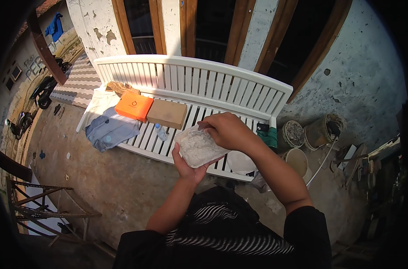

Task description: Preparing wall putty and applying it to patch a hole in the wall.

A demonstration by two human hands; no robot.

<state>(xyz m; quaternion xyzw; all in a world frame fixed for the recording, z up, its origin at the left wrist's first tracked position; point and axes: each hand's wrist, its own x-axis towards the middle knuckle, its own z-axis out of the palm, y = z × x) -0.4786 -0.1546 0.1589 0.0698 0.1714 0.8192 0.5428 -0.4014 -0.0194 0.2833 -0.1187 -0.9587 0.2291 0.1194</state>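
Note:
My left hand (188,166) cradles a shallow white tray (195,150) of pale, lumpy paste from underneath, with thumb up along its side. Over the tray's upper right, my right hand (226,130) pinches a small flat, dark reddish tool (203,124), perhaps a scraper; its lower end is hidden by the fingers. Behind the tray stands a white slatted bench (150,142) with a clear bottle (161,132) on the seat. A white rounded item (240,163) lies below my right hand.
The bench also holds an orange box (133,105), a brown box (167,114), grey-blue cloth (110,130), green bag (267,140) and dark small object (262,127). Buckets (293,134) stand at right; a metal frame (42,199) at lower left; motorbikes (45,92) farther left.

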